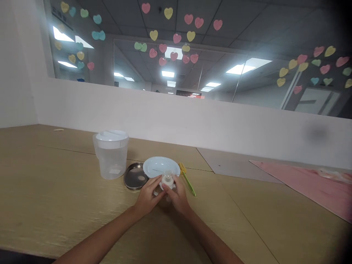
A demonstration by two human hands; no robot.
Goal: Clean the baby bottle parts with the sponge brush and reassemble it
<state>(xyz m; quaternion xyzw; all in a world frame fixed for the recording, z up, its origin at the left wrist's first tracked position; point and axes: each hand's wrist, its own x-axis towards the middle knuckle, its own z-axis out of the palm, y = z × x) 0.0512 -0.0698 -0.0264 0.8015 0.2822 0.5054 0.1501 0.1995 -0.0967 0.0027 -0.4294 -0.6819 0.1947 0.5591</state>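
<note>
- Two bare hands meet just in front of a pale blue basin [162, 162], the left hand [147, 196] and right hand [179, 195] closed together around a small bottle [167, 180] with a clear, teat-like top and white collar.
- The bottle looks light; its collar is probably stiff, its clear tip soft and easily dented, its surface perhaps slippery if wet — the collar or the body below seems the surest place to take hold.
- It sits between the hands, on the near side of the basin, tip upward, thumbs on the near side; fingers hide much of its lower part.
- On the tabletop [82, 209], a steel dish [135, 176] lies just left of the basin, a lidded pitcher [113, 161] stands farther left, and a green-handled brush [188, 181] rests at its right.
</note>
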